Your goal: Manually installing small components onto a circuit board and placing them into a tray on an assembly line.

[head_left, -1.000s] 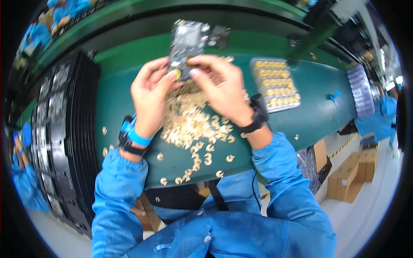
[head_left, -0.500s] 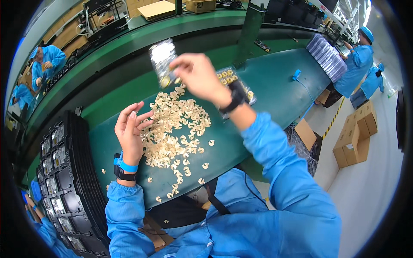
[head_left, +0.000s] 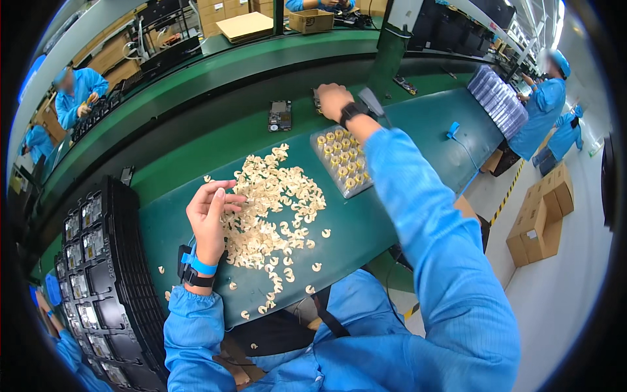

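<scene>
Blue sleeves (head_left: 424,209), one person's, lower frame. Left hand (head_left: 209,222), left of centre: thumb and fingers apart, gripping nothing, at the left edge of a heap of pale C-shaped pieces (head_left: 271,202) on a green counter (head_left: 424,150). Clear tray (head_left: 353,191) of yellow-ringed parts, right of the heap. Right hand (head_left: 336,102), upper centre: fingers bent down at a partly hidden dark board (head_left: 317,101); whether clamped, cannot tell. Circuit board (head_left: 280,117), upper centre, on the green strip (head_left: 228,137) beyond the counter: left of the right hand, the nearer one; long axis nearly upright in frame; dark, rectangular, silvery toward its top.
</scene>
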A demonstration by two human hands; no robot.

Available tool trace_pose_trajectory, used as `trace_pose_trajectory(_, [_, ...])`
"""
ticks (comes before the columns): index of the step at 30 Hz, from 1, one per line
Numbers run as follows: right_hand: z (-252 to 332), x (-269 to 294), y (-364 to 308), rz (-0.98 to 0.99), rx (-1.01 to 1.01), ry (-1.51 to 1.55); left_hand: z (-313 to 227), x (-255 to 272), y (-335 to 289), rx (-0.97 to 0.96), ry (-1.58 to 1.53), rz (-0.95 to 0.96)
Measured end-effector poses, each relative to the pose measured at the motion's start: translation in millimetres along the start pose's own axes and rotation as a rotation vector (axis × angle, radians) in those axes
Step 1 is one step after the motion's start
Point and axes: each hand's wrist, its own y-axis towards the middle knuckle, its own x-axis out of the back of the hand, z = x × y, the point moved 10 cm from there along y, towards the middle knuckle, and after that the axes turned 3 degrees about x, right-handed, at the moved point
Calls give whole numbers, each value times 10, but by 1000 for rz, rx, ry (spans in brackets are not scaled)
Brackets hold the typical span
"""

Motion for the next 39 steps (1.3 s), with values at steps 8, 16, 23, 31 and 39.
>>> trace_pose_trajectory(8, [-798, 1894, -1560, -632, -92, 567, -51, 114, 19, -138, 241, -150])
trace_pose_trajectory(16, [-2891, -50, -684, -569, -375, 287, -37, 183, 48, -192, 505, -247])
trace_pose_trajectory(23, [-2885, -456, -341, -349, -582, 147, -287, 114, 364, -33, 479, -240])
trace_pose_trajectory(31, [-2929, -300, -393, -653, -478, 597, 46, -1468, 1581, -88, 900, 14])
trace_pose_trajectory(39, [-3032, -377, -490, -751, -427, 562, 964, -1936, 1997, -47, 1374, -188])
